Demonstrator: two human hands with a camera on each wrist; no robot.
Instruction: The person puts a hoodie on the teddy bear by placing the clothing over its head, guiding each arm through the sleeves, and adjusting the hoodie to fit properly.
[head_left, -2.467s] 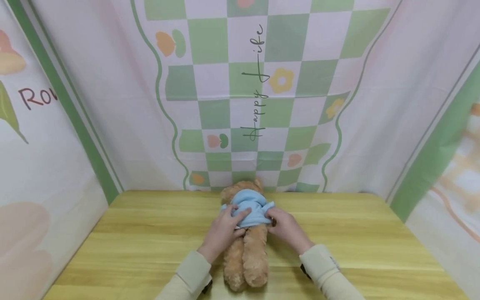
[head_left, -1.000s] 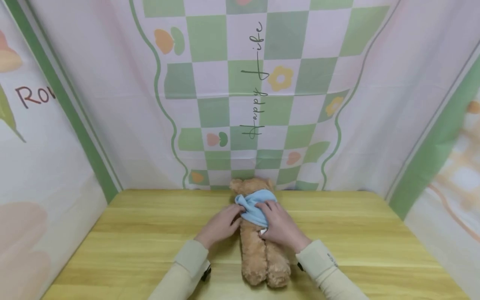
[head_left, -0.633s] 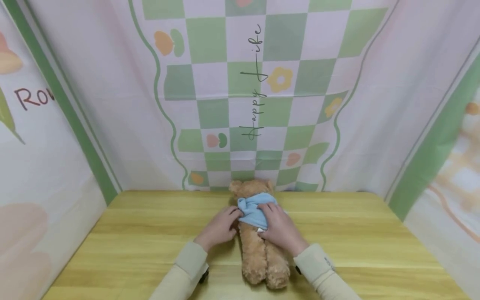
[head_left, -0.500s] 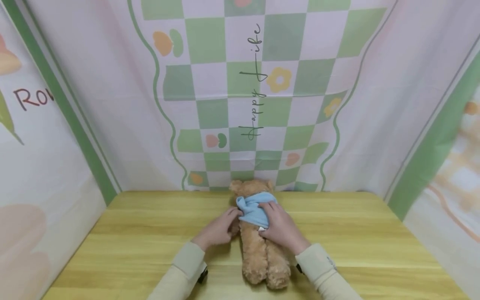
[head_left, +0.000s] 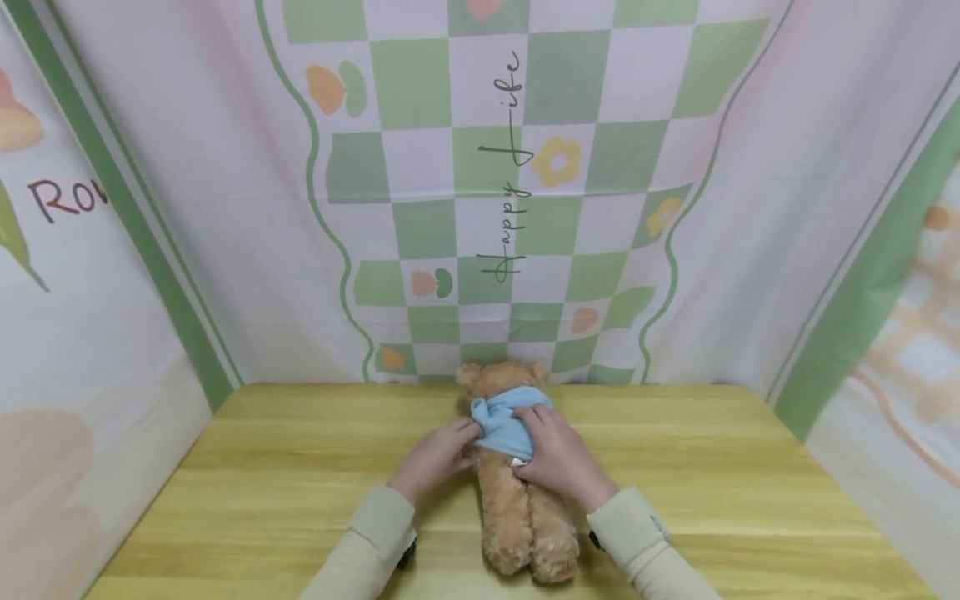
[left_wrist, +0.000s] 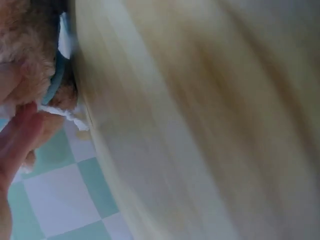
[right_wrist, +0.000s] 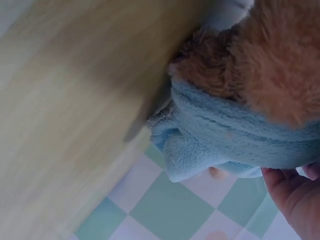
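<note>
A brown plush teddy bear [head_left: 506, 521] in a light blue shirt [head_left: 504, 423] lies lengthwise on the table, legs toward me, no face showing. My left hand [head_left: 438, 454] pinches the shirt's left side, where the cloth bunches into a fold; the left wrist view shows its fingers [left_wrist: 20, 137] against fur beside a blue edge. Over the shirt's right half my right hand [head_left: 558, 454] grips the bear, thumb at the hem by a small white tag [head_left: 519, 462]. In the right wrist view the blue shirt [right_wrist: 225, 130] wraps the body, and the right hand [right_wrist: 300, 200] touches its edge.
The wooden table [head_left: 300, 467] stretches out on both sides of the bear. A green-and-white checked curtain [head_left: 487, 225] hangs right behind the bear's head at the far table edge. Printed panels stand at left [head_left: 82, 333] and right [head_left: 900, 400].
The bear has shifted right and its head has straightened. My left hand went from atop the shirt to its left side; my right hand from the right sleeve onto the shirt. The last half second is nearly still.
</note>
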